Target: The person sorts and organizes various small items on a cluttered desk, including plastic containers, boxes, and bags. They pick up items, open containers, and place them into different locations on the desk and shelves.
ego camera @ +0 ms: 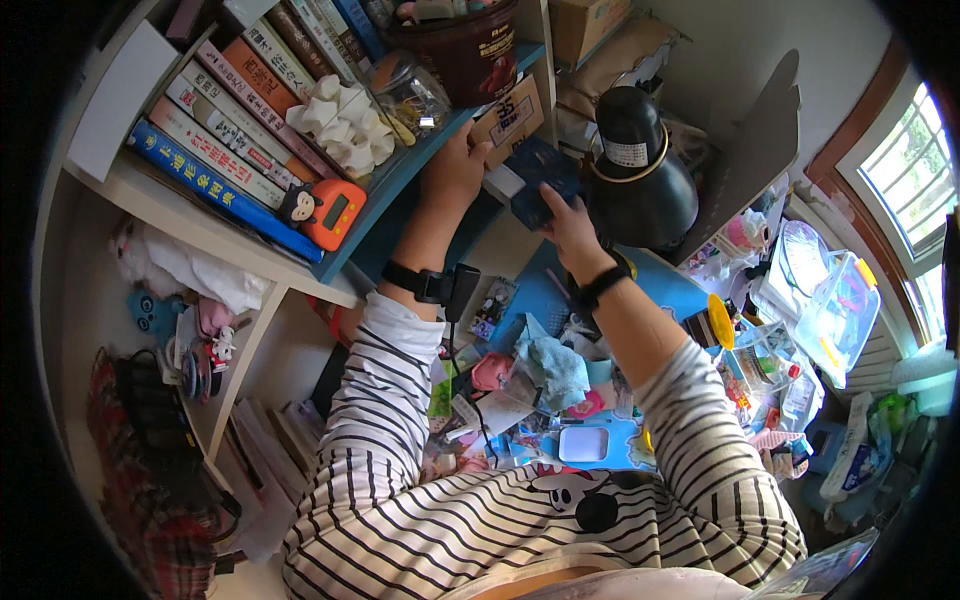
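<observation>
My right hand (574,229) grips a dark blue box (541,180), its thumb lying across the near face. One end of that box is pale. My left hand (454,169) reaches up beside the blue shelf edge, its fingers at the left side of a brown cardboard box (512,120) that bears printing. Whether those fingers hold the cardboard box or only touch it is hard to see. Right of the dark blue box stands a black desk lamp (637,172), its shade close to my right fingers.
Books (225,150), an orange digital timer (337,214), crumpled white tissue (345,124), a clear jar (409,90) and a dark red bucket (469,56) stand on the upper shelf. Below, a light blue cloth (555,367) and a white tray (584,444) lie among clutter on the blue desk.
</observation>
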`<action>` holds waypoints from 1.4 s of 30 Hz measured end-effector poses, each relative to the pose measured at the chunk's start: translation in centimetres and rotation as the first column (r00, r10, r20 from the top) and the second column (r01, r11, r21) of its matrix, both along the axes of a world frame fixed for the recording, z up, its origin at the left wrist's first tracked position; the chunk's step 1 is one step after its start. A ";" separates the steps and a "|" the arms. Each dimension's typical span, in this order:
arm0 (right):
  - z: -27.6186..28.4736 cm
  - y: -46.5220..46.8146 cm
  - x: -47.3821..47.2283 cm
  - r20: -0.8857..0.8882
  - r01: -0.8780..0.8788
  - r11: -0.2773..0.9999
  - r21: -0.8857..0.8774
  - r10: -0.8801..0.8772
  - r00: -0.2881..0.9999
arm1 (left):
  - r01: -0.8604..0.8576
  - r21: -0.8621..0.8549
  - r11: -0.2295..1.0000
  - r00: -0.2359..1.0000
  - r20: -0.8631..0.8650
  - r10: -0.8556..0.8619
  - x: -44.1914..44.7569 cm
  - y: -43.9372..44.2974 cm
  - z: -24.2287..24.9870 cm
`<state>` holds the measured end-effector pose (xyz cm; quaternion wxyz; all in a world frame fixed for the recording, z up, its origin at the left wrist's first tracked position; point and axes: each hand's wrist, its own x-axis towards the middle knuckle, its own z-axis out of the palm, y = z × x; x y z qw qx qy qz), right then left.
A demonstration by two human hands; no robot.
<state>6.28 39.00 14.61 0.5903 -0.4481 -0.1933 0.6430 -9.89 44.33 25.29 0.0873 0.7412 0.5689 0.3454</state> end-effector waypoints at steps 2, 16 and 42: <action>0.0 3.6 -0.5 0.058 -0.006 0.999 0.038 0.003 0.998 | 0.003 -0.031 1.000 1.000 0.006 -0.003 0.1 0.1 0.0; -7.2 12.9 -4.6 0.522 0.084 0.994 0.066 -0.107 0.846 | 0.050 -0.028 0.998 0.998 0.026 -0.049 1.2 2.2 -2.7; -3.3 8.9 -8.2 0.640 0.046 0.957 0.288 -0.228 0.734 | 0.009 0.146 0.989 0.954 0.295 -0.052 -0.2 0.4 -6.7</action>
